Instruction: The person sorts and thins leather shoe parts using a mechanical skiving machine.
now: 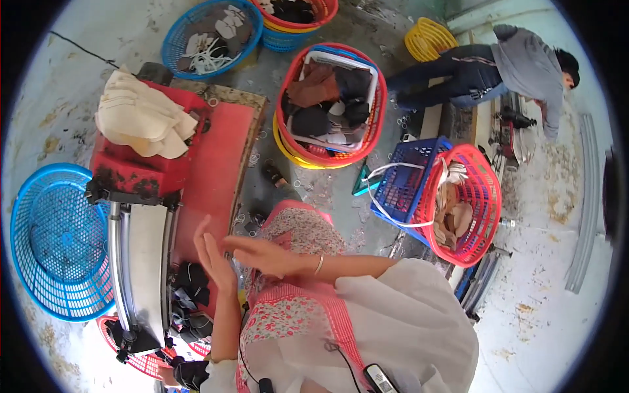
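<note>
My left hand [215, 261] is raised with its fingers stretched out, and it holds nothing. Facing it, my right hand [262, 255] is also empty, fingers extended toward the left palm; the two are close together, and I cannot tell whether they touch. A thin bracelet [319, 264] circles my right wrist. Beyond and left of my hands lies a red worktop [213, 164]. On the red machine [134, 173] beside it rests a stack of cream, flat-cut pieces [137, 114]. Dark pieces [190, 281] lie along the worktop's near end.
A large blue basket [59, 242] stands far left. Ahead are a red basket [371, 141] of dark and brown pieces and another blue basket [167, 39]. A red basket [488, 242] sits right. A person [472, 69] bends at the right bench; another person's sleeve [192, 374] shows lower left.
</note>
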The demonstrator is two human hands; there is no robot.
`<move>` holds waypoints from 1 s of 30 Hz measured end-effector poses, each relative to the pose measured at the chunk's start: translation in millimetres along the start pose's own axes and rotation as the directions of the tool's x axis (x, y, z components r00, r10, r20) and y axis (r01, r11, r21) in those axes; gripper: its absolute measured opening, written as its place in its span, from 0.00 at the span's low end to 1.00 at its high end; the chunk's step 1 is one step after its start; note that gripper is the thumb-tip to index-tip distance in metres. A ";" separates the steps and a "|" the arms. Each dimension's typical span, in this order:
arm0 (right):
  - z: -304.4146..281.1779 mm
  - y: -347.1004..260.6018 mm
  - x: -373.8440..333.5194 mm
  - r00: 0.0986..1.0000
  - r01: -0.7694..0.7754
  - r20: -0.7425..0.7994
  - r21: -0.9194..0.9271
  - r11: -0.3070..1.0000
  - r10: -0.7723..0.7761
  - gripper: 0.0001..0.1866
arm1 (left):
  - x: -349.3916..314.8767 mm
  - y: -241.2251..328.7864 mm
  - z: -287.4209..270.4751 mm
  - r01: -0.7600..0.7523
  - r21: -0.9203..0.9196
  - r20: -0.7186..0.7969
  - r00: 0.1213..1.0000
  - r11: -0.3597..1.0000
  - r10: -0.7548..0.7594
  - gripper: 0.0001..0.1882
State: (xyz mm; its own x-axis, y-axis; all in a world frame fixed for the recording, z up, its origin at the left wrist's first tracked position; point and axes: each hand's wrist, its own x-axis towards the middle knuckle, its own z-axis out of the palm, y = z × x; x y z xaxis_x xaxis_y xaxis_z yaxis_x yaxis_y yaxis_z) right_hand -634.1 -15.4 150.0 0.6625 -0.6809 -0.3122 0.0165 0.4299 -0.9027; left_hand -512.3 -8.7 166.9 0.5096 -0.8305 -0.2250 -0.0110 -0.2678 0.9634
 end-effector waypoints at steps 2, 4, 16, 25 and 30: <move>17.6 3.3 -5.4 0.999 0.001 0.042 0.094 0.996 -0.005 0.32 | -4.7 -0.5 26.0 -0.475 0.167 0.230 0.871 0.864 0.435 0.29; 13.6 5.6 -0.6 0.987 0.147 -0.111 0.274 0.950 -0.121 0.32 | -15.8 2.6 46.6 -0.372 0.095 0.352 0.880 0.923 0.318 0.34; -207.0 38.0 23.0 0.841 -0.221 -0.245 0.659 0.719 0.483 0.30 | -44.8 -34.9 225.1 0.135 0.227 0.479 0.847 0.964 -0.231 0.46; -422.2 105.2 49.9 0.965 -0.220 -0.200 -0.274 0.936 0.168 0.10 | -28.8 -77.9 269.5 0.326 0.028 0.414 0.857 0.945 -0.307 0.18; -579.4 129.3 103.4 0.678 -0.715 -0.735 -0.655 -0.243 -0.013 0.33 | -24.6 -111.8 236.3 0.444 0.154 0.079 0.885 0.883 -0.459 0.17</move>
State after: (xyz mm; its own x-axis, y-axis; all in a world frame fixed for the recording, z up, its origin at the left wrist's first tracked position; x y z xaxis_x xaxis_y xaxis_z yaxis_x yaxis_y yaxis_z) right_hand -997.4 -373.7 -170.5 -0.1014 -0.9030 -0.4176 -0.9686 -0.0061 0.2485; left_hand -726.9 -73.7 30.3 0.3879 -0.6509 -0.6526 0.0841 -0.6801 0.7283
